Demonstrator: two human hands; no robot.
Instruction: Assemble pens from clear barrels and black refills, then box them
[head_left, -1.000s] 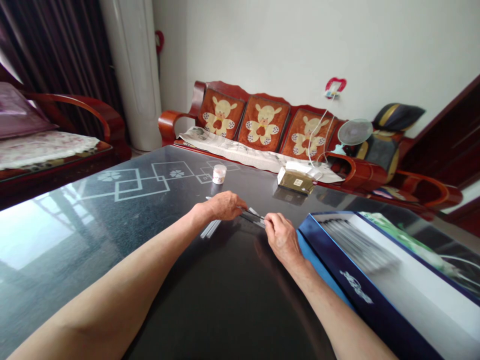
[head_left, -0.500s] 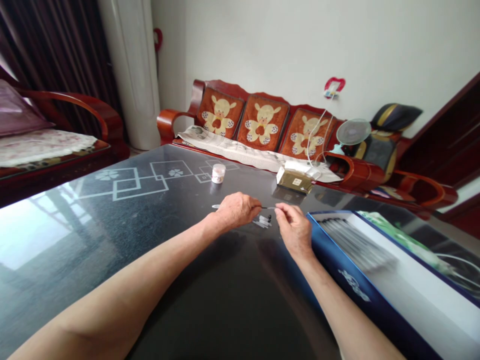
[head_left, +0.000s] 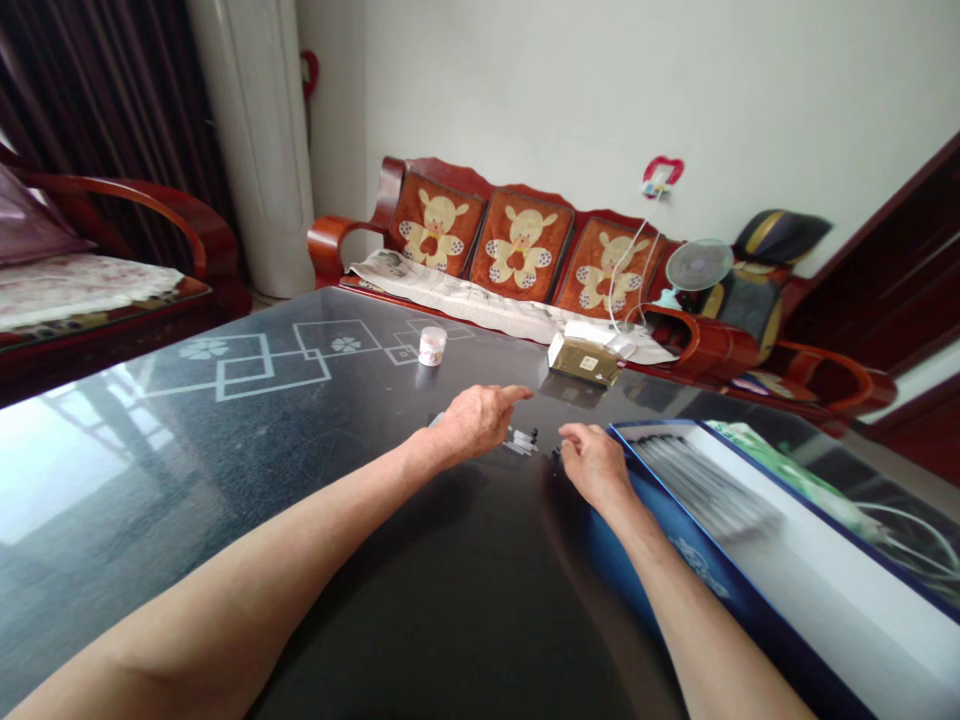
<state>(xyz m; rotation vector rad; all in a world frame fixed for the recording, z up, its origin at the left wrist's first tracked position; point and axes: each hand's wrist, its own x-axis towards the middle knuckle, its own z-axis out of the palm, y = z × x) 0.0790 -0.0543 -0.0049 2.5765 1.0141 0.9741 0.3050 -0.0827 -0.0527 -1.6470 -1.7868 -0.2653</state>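
My left hand [head_left: 476, 422] is over the middle of the dark table, index finger stretched out to the right, the other fingers curled. A pale end of a slim pen-like stick [head_left: 436, 420] pokes out behind it; the rest is hidden by the hand. Just beyond its fingers lie several small clear pieces with black ends [head_left: 523, 440], like pen caps. My right hand [head_left: 596, 462] is low over the table beside the blue box [head_left: 660, 520], fingers bent together. A small black thing [head_left: 556, 454] shows at its fingertips, too small to name.
Several grey pens with black ends [head_left: 709, 490] lie inside the box's white interior. Farther back on the table [head_left: 360, 560] stand a small white round tub [head_left: 432, 347] and a gold tissue box [head_left: 583, 360]. A green package [head_left: 787, 465] lies behind the blue box.
My hands have come apart from the thin dark-tipped piece held between them. The right hand has dropped toward the table; my left index finger has stretched out.
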